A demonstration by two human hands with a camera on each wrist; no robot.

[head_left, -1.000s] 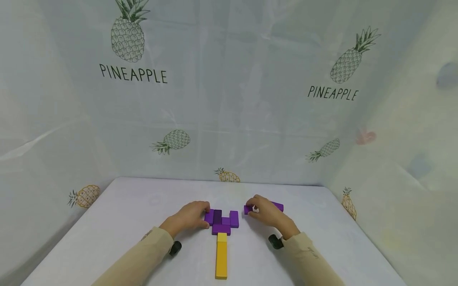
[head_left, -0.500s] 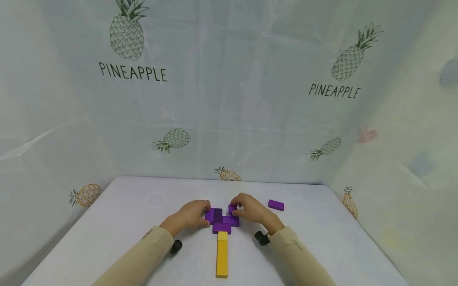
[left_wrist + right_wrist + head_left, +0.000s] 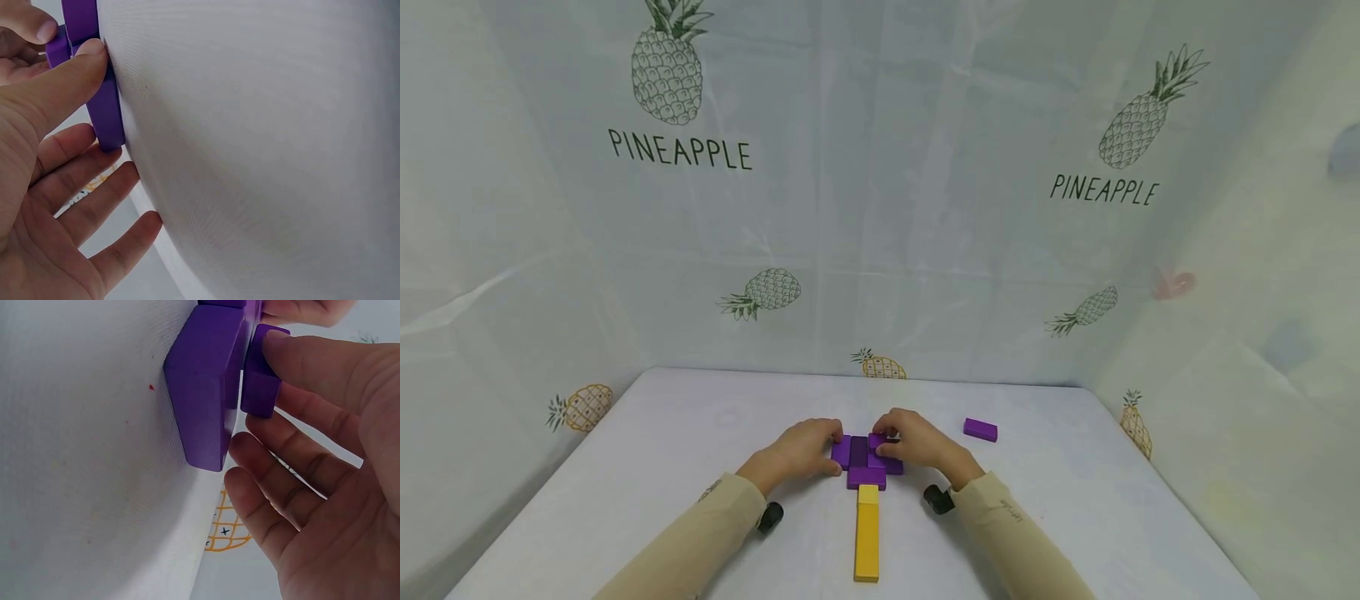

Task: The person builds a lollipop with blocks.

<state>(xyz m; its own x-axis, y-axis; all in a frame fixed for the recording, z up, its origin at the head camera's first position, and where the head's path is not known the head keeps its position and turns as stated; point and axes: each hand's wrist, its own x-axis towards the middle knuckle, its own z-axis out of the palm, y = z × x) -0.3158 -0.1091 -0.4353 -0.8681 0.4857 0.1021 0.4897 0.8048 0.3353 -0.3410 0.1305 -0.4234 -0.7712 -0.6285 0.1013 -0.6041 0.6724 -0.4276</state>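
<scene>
Purple blocks lie grouped on the table. My left hand (image 3: 802, 450) holds the leftmost purple block (image 3: 109, 122) end to end, thumb on the near end and fingertips at the far end. Beside it is a darker purple block (image 3: 859, 452). My right hand (image 3: 919, 439) pinches a small purple block (image 3: 261, 375) between thumb and fingers, just above the group. Under and right of it lies a longer purple block (image 3: 200, 387). Across the front runs another purple block (image 3: 867, 478), touching a light yellow block (image 3: 868, 495).
A long yellow block (image 3: 867, 546) points toward me from the group. One loose purple block (image 3: 981, 430) lies at the back right of the white table (image 3: 700, 417). A pineapple-print sheet (image 3: 880, 208) hangs behind and at the sides.
My right hand has carried the small purple block leftward, from near the loose block to over the group. My left hand has stayed at the leftmost block.
</scene>
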